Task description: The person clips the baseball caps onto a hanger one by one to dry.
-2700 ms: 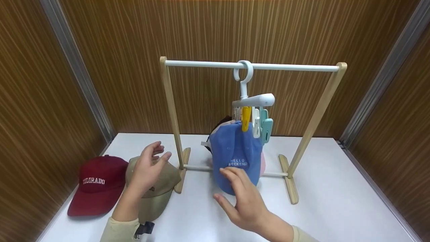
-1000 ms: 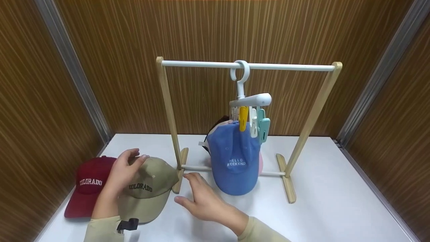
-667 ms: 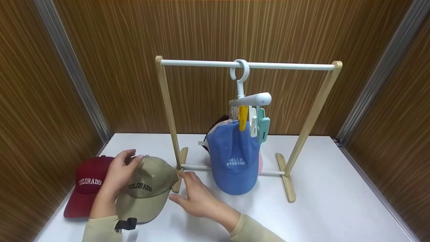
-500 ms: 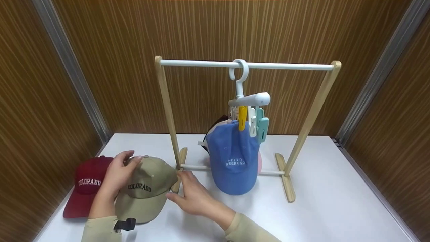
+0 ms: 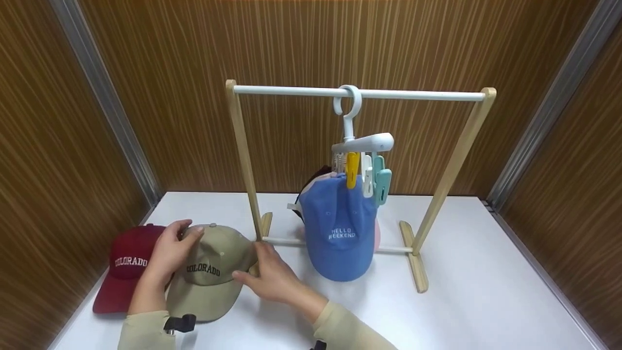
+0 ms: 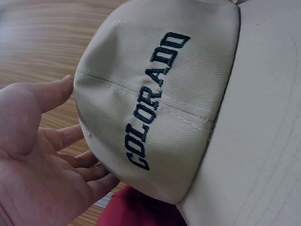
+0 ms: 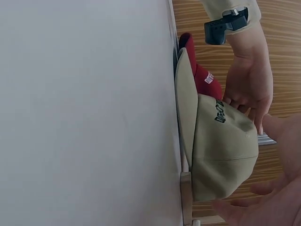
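The left hand (image 5: 171,250) is spread, thumb apart from the fingers, at the upper left of the khaki cap (image 5: 208,279); in the left wrist view its fingers pass behind the crown, and whether they press it cannot be told. The right hand (image 5: 273,278) is likewise wide, thumb and fingers bracketing the crown's right side, contact again unclear. The khaki cap, lettered COLORADO, rests on the white table (image 5: 466,277) between the two hands, brim toward the person. Just beside it on the left lies the red cap (image 5: 127,272), partly hidden by the left forearm. To the right, near the stand (image 5: 291,91), the blue cap (image 5: 341,223) hangs below the hanger (image 5: 365,144), beside a yellow clip (image 5: 351,170), a white clip (image 5: 368,182) and a teal clip (image 5: 383,186). Wood-grain panels (image 5: 311,43) enclose the scene.
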Demonstrator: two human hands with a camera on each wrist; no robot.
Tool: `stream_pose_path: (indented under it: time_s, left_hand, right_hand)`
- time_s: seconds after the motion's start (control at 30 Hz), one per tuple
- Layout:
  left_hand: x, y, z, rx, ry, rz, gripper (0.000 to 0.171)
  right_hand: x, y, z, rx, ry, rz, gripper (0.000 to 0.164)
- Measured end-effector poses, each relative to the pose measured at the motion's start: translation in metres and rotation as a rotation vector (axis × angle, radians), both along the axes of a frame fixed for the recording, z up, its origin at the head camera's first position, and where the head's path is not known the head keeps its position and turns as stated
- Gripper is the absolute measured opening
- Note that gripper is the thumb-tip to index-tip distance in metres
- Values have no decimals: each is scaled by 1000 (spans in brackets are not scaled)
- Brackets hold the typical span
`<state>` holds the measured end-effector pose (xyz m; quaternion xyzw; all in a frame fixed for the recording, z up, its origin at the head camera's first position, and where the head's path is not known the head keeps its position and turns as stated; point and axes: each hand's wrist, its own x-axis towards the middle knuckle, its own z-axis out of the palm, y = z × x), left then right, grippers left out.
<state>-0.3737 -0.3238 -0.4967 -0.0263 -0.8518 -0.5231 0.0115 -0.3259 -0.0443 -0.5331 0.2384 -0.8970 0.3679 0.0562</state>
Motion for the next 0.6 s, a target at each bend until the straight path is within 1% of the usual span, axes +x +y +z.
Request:
stream_pose_path:
  time_s: [0.07, 0.3, 0.6]
  left_hand:
    - [0, -1, -2, 9, -7, 1, 85]
    - [-2, -3, -6, 13, -25, -1, 88]
    - [-1, -5, -12, 20, -30, -11, 90]
  right_hand:
    - [-3, -1, -1, -7, -15, -5, 79]
    - [-14, -6, -5, -34, -90, -11, 97]
    - [-23, -11, -11, -61, -126, 15, 100]
